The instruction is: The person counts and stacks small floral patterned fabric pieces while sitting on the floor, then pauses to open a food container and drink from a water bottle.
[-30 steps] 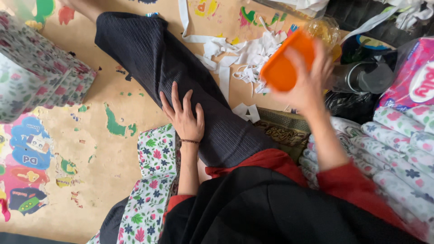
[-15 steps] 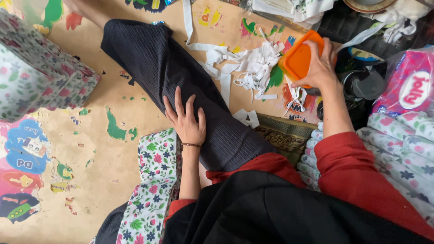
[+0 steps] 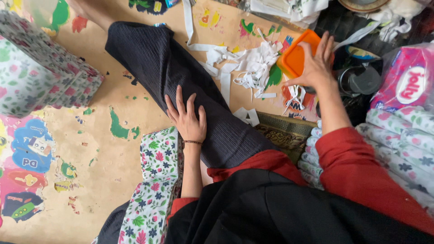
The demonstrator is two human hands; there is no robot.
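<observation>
Orange container [image 3: 296, 58]: now low over the floor mat, just above the heap of white fabric strips [image 3: 253, 68]; a second ago it was lifted higher and tilted toward the body.

Far left, a stack of floral fabric [image 3: 40, 72] sits untouched. Left hand [image 3: 187, 118] lies flat, fingers spread, on the dark-trousered leg [image 3: 181, 77], unmoved. Right hand [image 3: 316, 68] clasps the container from above, pressing it down beside the strips. Pink package [image 3: 404, 81] far right.

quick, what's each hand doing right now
Left hand: open, flat on the dark trouser leg, holding nothing.
Right hand: gripping the orange container.
</observation>
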